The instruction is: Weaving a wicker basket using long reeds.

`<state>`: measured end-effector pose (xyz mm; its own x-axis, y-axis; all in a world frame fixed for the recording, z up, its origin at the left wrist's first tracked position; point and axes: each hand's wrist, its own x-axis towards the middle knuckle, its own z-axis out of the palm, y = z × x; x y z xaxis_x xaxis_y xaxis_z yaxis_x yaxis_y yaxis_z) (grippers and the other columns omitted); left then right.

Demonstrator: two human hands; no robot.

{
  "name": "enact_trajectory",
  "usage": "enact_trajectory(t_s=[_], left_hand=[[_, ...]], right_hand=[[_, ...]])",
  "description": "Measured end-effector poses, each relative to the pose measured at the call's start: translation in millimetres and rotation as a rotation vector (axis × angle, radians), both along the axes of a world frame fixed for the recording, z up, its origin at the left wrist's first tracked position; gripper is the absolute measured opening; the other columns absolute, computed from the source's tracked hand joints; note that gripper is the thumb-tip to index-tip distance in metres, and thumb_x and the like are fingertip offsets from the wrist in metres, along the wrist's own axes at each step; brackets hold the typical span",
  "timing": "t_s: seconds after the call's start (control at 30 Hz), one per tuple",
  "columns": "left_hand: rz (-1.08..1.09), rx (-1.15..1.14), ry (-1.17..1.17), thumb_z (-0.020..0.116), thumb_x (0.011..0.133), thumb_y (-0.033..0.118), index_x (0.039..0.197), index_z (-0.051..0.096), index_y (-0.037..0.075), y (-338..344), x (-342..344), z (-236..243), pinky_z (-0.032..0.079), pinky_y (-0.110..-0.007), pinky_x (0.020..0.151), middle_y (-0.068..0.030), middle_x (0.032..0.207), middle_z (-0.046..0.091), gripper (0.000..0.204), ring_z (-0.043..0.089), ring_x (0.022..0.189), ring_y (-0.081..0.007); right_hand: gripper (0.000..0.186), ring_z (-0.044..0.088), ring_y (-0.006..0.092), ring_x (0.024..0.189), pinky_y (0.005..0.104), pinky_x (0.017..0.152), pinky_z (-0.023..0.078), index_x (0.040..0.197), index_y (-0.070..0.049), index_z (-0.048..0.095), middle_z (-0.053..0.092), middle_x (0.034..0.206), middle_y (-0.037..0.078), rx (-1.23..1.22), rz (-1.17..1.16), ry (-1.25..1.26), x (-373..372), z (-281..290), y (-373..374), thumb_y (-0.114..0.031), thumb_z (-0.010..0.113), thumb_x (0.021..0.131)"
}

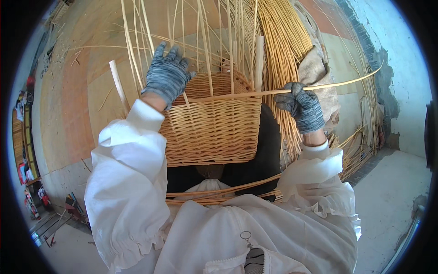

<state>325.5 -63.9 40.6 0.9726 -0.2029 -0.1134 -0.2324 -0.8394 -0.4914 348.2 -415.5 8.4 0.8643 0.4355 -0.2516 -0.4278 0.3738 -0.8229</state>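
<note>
A half-woven wicker basket (212, 132) rests in front of me, with tall upright stakes (205, 45) rising from its walls. Two thicker pale posts stand at its corners, one post (259, 64) at the right and one post (119, 86) at the left. My right hand (302, 104), in a grey glove, is closed round a long willow rod (340, 85) that runs along the basket's near rim and sticks out to the right. My left hand (169, 73), gloved too, lies over the rim's left part with fingers spread among the stakes.
A thick bundle of peeled rods (283, 32) lies beyond the basket on the right, next to a beige cloth (315, 68). More loose rods (219, 193) lie across my lap. A pale blue wall (408, 86) bounds the right side. Tools (73, 204) lie at the lower left.
</note>
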Motion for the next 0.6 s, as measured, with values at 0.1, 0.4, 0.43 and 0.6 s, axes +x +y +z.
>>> enact_trajectory(t_s=[0.1,0.4,0.43,0.6], left_hand=[[-0.062,-0.544,-0.367,0.044,0.097,0.027,0.133,0.048,0.011,-13.5,-29.4,25.9,0.03,-0.038,0.108,-0.0087,0.127,0.056,0.04,0.053,0.119,-0.0238],[0.604,-0.952,0.197,0.052,0.09,0.049,0.104,0.067,0.008,-85.3,-43.4,18.5,0.049,-0.041,0.08,-0.0162,0.087,0.067,0.046,0.064,0.086,-0.0316],[0.549,-1.066,0.208,0.054,0.088,0.051,0.102,0.067,0.008,-83.7,-45.3,14.2,0.049,-0.041,0.08,-0.0156,0.086,0.067,0.047,0.064,0.084,-0.032],[0.477,-1.188,0.143,0.06,0.086,0.049,0.092,0.068,0.006,-76.6,-55.4,-3.8,0.049,-0.039,0.075,-0.0156,0.08,0.066,0.043,0.064,0.079,-0.0297]], right_hand=[[0.026,0.067,0.0322,0.086,0.0409,0.074,0.058,0.105,0.003,0.057,0.064,0.097,0.018,0.102,0.039,0.062,5.2,-5.3,-5.6,-0.019,0.058,0.09],[0.026,0.065,0.0342,0.091,0.0417,0.077,0.057,0.108,0.003,0.056,0.064,0.101,0.021,0.102,0.096,0.114,6.6,-14.2,-2.2,-0.015,0.06,0.089],[0.025,0.065,0.0336,0.09,0.0413,0.077,0.057,0.107,0.002,0.056,0.064,0.101,0.02,0.092,0.067,0.112,4.9,-12.0,-1.4,-0.013,0.061,0.088],[0.01,0.065,0.024,0.08,0.0336,0.072,0.057,0.089,-0.002,0.06,0.064,0.088,0.013,-0.107,-0.131,-0.244,7.9,32.2,9.4,-0.006,0.066,0.084]])
